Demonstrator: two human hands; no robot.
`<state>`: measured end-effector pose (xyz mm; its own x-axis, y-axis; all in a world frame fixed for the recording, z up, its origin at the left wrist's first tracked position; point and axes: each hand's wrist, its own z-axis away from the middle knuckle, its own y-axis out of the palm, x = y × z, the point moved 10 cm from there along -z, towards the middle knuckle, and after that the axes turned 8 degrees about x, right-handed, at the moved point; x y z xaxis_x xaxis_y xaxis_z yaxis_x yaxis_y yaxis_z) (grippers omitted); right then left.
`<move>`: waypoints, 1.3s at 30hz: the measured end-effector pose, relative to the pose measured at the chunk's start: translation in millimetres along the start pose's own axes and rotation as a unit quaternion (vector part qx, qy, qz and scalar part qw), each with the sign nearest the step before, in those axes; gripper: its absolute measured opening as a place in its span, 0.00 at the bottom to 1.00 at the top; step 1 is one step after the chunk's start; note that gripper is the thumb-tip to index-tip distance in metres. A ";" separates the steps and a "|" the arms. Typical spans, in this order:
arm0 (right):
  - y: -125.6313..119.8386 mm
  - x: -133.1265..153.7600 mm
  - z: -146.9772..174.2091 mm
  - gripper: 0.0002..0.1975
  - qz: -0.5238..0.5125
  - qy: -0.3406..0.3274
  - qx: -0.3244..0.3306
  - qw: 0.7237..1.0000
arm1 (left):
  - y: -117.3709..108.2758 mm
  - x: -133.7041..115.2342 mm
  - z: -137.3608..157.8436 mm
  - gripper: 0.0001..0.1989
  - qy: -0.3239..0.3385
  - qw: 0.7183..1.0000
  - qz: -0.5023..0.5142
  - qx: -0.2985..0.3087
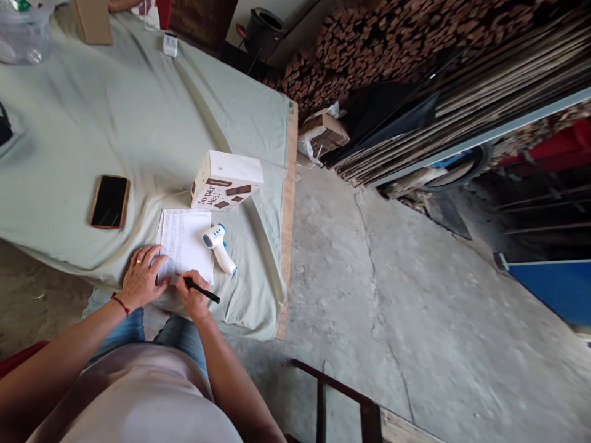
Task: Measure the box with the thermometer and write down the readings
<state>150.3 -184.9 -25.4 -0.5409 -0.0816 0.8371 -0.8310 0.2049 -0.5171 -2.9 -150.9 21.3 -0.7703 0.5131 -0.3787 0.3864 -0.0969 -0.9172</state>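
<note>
A black pen (206,293) is gripped in my right hand (192,296), its tip end down by the lower part of a white paper sheet (196,237). Small rows of writing cover the sheet's left portion. My left hand (142,274) lies with fingers spread on the paper's left edge. On the paper's right side rests a white and blue infrared thermometer (220,247), partly over the cloth. Just behind the paper stands a white box (228,180) labelled "Super Meal".
A phone (110,202) lies on the cloth-covered table (60,154), left of the paper. Farther back are a small white device (170,45), a cardboard box (92,21) and a clear plastic container (24,34). The table's wooden edge (287,203) borders concrete floor; stacked firewood (369,43) stands beyond.
</note>
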 end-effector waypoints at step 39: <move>-7.4 -0.5 1.3 0.07 -0.005 0.019 -0.039 0.999 | -2.0 0.1 -1.6 0.22 -0.008 1.000 0.010 0.006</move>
<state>156.6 -187.6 -22.2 -0.5258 -0.0475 0.8493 -0.8230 0.2806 -0.4938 -2.9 -149.2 23.4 -0.7705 0.4970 -0.3991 0.3963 -0.1169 -0.9106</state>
